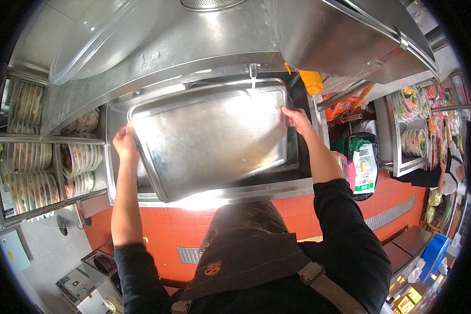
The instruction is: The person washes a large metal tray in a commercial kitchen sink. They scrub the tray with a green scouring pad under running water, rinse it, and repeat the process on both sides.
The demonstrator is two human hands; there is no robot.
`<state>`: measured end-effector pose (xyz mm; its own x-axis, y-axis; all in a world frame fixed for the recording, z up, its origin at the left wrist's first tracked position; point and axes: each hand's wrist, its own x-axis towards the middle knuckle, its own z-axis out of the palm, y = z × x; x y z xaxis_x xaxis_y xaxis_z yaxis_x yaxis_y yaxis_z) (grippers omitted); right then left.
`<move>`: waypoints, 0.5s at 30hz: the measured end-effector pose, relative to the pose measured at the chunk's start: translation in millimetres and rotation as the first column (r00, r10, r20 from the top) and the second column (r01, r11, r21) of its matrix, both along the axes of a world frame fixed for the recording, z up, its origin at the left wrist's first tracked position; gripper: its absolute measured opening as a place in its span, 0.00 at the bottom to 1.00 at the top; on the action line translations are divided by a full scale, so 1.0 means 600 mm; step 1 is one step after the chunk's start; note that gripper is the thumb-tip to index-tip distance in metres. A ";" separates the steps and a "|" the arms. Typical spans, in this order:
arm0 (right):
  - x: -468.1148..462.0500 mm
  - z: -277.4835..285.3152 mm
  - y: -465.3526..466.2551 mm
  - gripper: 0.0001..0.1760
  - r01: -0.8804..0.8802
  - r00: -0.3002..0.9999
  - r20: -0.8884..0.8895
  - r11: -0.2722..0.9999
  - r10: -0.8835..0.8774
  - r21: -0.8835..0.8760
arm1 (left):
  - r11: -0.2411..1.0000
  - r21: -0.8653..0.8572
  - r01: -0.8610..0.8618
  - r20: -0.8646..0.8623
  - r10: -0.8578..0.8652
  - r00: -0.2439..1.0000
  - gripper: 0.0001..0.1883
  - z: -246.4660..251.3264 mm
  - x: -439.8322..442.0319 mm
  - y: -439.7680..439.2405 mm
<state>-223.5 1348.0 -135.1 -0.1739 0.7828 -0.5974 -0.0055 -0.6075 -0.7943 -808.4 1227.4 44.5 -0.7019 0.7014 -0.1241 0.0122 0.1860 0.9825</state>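
Note:
A large rectangular stainless steel tray (212,137) is held over the sink (119,106), its left end reaching near the front rim. My left hand (126,142) grips its left edge. At the opposite edge my right hand (296,119) has hold of the rim, thumb on top. From the faucet (253,70) at the back of the sink, water falls onto the tray's far right corner. Bright glare covers parts of the metal, and the tray hides most of the basin beneath it.
Racks of stacked, covered food containers (29,157) stand at the left, with more containers (414,142) at the right. A trash bag-lined bin (347,139) is beside the sink. An orange cloth (311,81) hangs by the steel cabinet (337,39). Another person (453,165) is at far right.

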 end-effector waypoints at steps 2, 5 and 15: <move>-0.048 0.010 0.014 0.35 0.066 0.972 0.217 0.990 -0.092 0.127 | 0.979 -0.130 -0.155 -0.110 0.141 0.984 0.11 -0.079 -0.081 0.054; -0.122 0.045 0.024 0.42 0.211 0.977 -0.039 0.978 -0.211 -0.009 | 0.935 -0.293 -0.201 -0.320 0.103 0.942 0.22 -0.172 -0.163 0.115; -0.143 0.234 -0.005 0.39 0.269 0.963 0.022 0.963 -0.269 0.008 | 0.799 -0.596 -0.075 -0.718 -0.489 0.495 0.40 -0.197 0.124 0.153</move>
